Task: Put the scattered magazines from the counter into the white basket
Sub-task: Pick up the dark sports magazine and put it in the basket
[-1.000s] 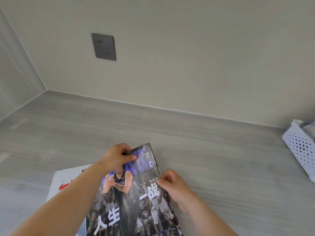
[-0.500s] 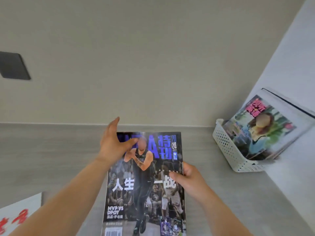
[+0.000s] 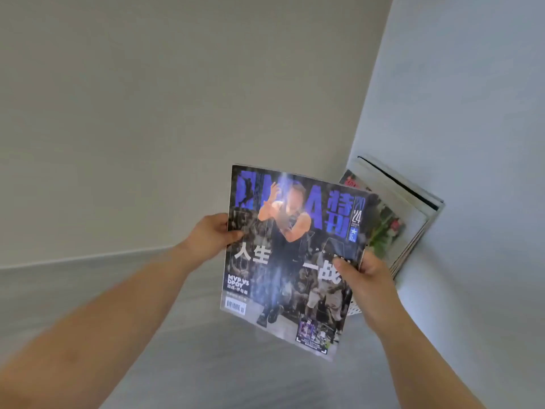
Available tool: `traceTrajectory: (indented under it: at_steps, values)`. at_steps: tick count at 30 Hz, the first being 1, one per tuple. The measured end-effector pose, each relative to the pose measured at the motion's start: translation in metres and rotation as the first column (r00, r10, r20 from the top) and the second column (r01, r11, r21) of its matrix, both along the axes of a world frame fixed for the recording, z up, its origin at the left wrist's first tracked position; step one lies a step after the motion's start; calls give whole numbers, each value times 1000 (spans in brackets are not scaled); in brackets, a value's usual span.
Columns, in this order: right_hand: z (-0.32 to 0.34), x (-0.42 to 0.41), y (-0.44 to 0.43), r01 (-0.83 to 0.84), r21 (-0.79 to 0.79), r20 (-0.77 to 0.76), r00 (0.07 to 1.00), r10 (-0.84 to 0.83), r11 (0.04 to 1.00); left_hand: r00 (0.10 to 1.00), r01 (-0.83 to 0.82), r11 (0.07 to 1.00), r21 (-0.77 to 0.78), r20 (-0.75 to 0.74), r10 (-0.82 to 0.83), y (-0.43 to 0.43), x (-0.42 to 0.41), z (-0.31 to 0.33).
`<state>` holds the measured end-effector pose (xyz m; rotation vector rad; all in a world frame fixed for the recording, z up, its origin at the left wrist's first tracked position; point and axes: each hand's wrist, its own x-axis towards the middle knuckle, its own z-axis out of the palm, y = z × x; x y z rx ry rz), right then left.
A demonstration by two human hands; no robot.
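- The pale grey wood-grain desk [image 3: 206, 367] fills the lower frame and meets the plain beige wall [image 3: 147, 113] at centre left.
- The glossy dark basketball magazine with blue title lettering [image 3: 289, 261] hangs in the air at centre frame, clear of the desk. Its cover faces the camera and its top edge tilts toward the right corner, probably so it can slide in beside the others.
- A leaning stack of magazines [image 3: 413, 222] stands at centre right against the side wall, partly hidden behind the held one.
- The left grip [image 3: 211, 236] pinches the magazine's left edge, and the right grip [image 3: 364, 276] clasps its right edge with the thumb on the cover — a hold on both sides likely keeps the floppy pages from sagging.
- The white perforated plastic basket [image 3: 354, 309] shows only as a sliver just below the right grip — the rest is hidden.
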<state>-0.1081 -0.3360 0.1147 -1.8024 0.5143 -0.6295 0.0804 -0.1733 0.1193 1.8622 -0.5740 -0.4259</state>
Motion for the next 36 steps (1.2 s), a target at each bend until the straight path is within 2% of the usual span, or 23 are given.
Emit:
traceTrajectory:
  at_steps: [4, 8, 11, 15, 19, 25, 32, 36]
  values:
    - [19, 0, -38, 143, -48, 147, 980, -135, 989, 986, -2, 997, -78, 164, 15, -60, 13, 37]
    - [25, 0, -73, 259, -104, 264, 938, -225, 960, 976, 17, 986, -169, 218, 21, -111, 13, 59]
    - [23, 2, -91, 329, -26, 323, 896, -303, 944, 963, 38, 989, -145, 269, 2, -141, 13, 64]
    - [8, 6, -99, 373, 61, 289, 881, -375, 926, 948, 43, 998, -54, 316, -23, -168, 16, 58]
    - [-16, 5, -88, 390, 89, 268, 877, -399, 916, 965, 64, 998, -21, 257, -57, -181, 20, 44]
    - [-42, 10, -80, 470, -49, 250, 860, -444, 882, 968, 72, 997, 16, 240, -74, -204, 22, 31]
    - [-64, 20, -76, 488, -15, 123, 867, -483, 873, 997, 26, 998, 62, 77, -30, -219, 24, -3]
    - [-71, 26, -75, 492, -45, 99, 868, -487, 869, 1000, -2, 1000, -8, -21, 2, -225, 22, -20]
